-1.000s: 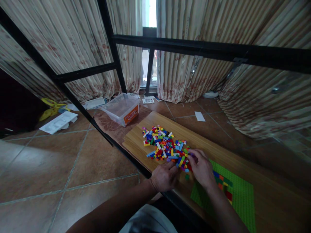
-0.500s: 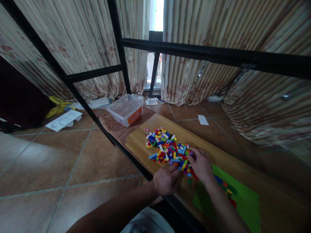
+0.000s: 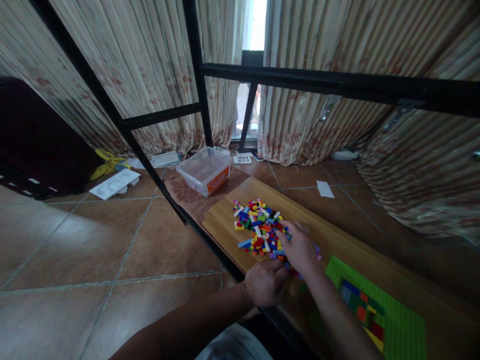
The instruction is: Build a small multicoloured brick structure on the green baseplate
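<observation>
A pile of small multicoloured building bricks (image 3: 258, 227) lies on a wooden board. My right hand (image 3: 300, 247) reaches over the pile's right side, thumb and fingers apart among the bricks and covering part of them. At the near edge of the pile rests my left hand (image 3: 265, 282), its fingers curled together; whatever they hold, if anything, is hidden. To the right of my hands lies a green baseplate (image 3: 407, 320), carrying a flat patch of blue, red, orange, yellow and green bricks (image 3: 362, 312). My right forearm covers part of the baseplate.
An open clear plastic box (image 3: 204, 172) with an orange label stands on a brown mat (image 3: 174, 187) beyond the board (image 3: 240, 192). Black metal bars (image 3: 318, 80) cross in front of the curtains. A dark suitcase (image 3: 41, 145) stands at left; papers lie on the tiled floor.
My right hand has shifted left and farther in over the pile, and some purple bricks now show to its right. The view has turned slightly left. My left hand stays at the near edge.
</observation>
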`<state>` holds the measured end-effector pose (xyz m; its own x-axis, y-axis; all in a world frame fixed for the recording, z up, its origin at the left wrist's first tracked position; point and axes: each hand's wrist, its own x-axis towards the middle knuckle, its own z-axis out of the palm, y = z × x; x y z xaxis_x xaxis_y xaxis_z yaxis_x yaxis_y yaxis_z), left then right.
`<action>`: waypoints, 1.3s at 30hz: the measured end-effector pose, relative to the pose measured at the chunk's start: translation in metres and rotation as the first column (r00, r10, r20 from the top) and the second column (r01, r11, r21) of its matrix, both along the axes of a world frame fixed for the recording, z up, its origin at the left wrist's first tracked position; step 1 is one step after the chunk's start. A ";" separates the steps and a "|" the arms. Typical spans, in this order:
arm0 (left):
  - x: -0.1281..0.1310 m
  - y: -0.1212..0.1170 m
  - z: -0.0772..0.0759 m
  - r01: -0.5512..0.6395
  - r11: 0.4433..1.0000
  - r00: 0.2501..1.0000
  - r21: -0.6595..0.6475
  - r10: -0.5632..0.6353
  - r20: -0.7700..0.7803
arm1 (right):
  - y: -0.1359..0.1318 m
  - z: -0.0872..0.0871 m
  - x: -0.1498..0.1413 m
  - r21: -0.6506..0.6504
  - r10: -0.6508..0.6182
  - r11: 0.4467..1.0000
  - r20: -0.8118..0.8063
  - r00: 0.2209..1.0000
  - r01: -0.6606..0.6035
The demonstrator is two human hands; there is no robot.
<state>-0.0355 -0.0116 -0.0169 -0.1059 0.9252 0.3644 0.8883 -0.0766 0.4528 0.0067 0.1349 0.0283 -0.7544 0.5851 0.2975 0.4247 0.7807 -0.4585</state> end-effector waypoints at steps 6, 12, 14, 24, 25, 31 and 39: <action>0.001 0.000 -0.003 0.004 1.000 1.000 0.004 -0.003 -0.028 | -0.017 -0.004 -0.034 0.019 0.074 0.997 0.087 0.993 -0.076; 0.001 0.000 -0.002 0.007 1.000 0.999 -0.025 -0.008 -0.036 | -0.013 -0.008 -0.031 0.080 -0.050 0.996 0.164 0.985 0.037; 0.001 -0.001 -0.001 0.022 0.999 0.999 -0.024 -0.022 -0.031 | -0.012 -0.004 -0.030 0.118 -0.101 0.990 0.168 0.981 0.082; -0.001 0.001 -0.008 0.028 0.999 0.999 0.030 -0.027 -0.020 | -0.019 0.006 -0.063 0.060 0.211 0.973 0.169 0.963 -0.224; -0.001 0.000 -0.009 0.027 0.999 0.999 0.040 -0.026 -0.019 | -0.019 0.007 -0.065 0.053 0.210 0.973 0.186 0.960 -0.223; -0.005 0.000 -0.009 0.003 0.994 1.000 0.108 -0.001 -0.014 | -0.022 0.015 -0.065 0.047 0.149 0.985 0.257 0.955 -0.166; -0.009 0.000 -0.007 0.014 0.994 0.998 0.109 -0.008 -0.055 | -0.027 0.020 -0.061 0.011 0.133 0.991 0.090 0.987 -0.134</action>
<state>-0.0441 -0.0114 -0.0242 -0.0736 0.8805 0.4683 0.9102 -0.1326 0.3924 -0.0540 0.1083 0.0482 -0.8493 0.4726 0.2352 0.3543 0.8406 -0.4098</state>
